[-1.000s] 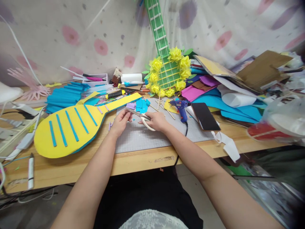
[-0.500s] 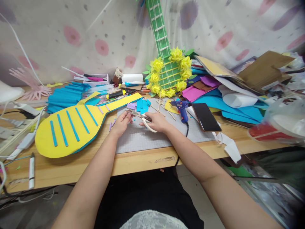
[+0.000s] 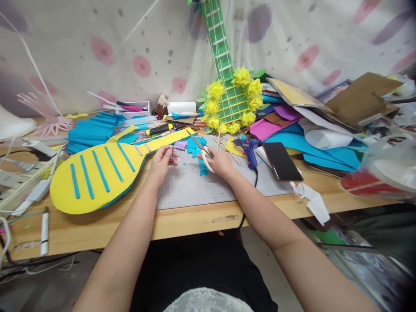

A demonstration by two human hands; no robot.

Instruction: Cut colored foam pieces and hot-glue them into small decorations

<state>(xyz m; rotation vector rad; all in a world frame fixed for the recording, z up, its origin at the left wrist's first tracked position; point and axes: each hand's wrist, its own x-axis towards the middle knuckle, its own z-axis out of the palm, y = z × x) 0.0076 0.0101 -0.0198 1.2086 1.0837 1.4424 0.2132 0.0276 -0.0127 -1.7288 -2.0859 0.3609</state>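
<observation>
My right hand (image 3: pixel 220 161) grips scissors (image 3: pixel 205 160) by their white handles. Their blades point up and left over blue scraps (image 3: pixel 195 146), slightly apart from my left hand. The fingers of my left hand (image 3: pixel 161 164) are pinched on a small purple strip, mostly hidden by the fingertips. Just left of that hand lies a yellow guitar-shaped cutout (image 3: pixel 94 199) with blue strips across its body and two short purple strips on its neck. A folded purple piece (image 3: pixel 181 145) rests beyond my left fingers. Both hands are over a grey cutting mat (image 3: pixel 191 193).
A blue glue gun (image 3: pixel 250 154) and a black phone (image 3: pixel 282 161) lie right of my hands. Behind stands a green guitar model (image 3: pixel 224 65) with yellow flowers. Coloured sheets (image 3: pixel 286 138) pile up at the right. A white marker (image 3: pixel 44 232) lies at the left edge.
The scissors have moved away from my left hand, to the right, and their blades now point further upward. My left hand has shifted slightly left, over where loose purple strips lay.
</observation>
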